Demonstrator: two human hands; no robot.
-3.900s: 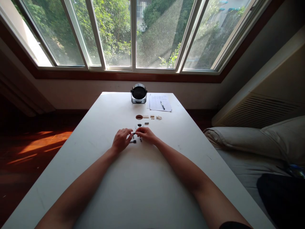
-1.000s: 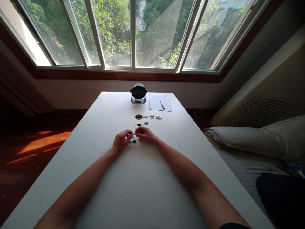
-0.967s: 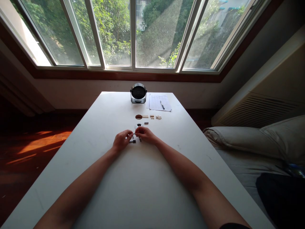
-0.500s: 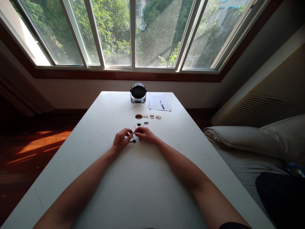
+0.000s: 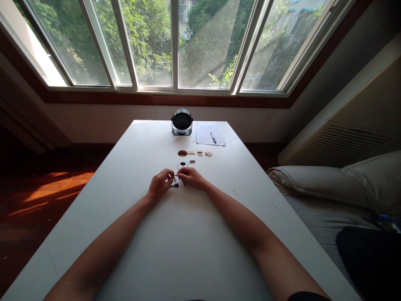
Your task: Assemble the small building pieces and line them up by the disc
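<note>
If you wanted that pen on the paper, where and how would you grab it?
Probably pinch the pen across its middle, coming down from above: it is slim and lies flat on the paper. The right hand looks better placed, as the pen lies toward that side.

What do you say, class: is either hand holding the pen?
No, the pen lies on the paper, beyond both the left hand and the right hand.

A wide window (image 5: 175,50) (green trees (image 5: 147,46) beyond) faces the white table (image 5: 188,242); the reddish floor (image 5: 53,192) is sun-streaked at left.
</note>
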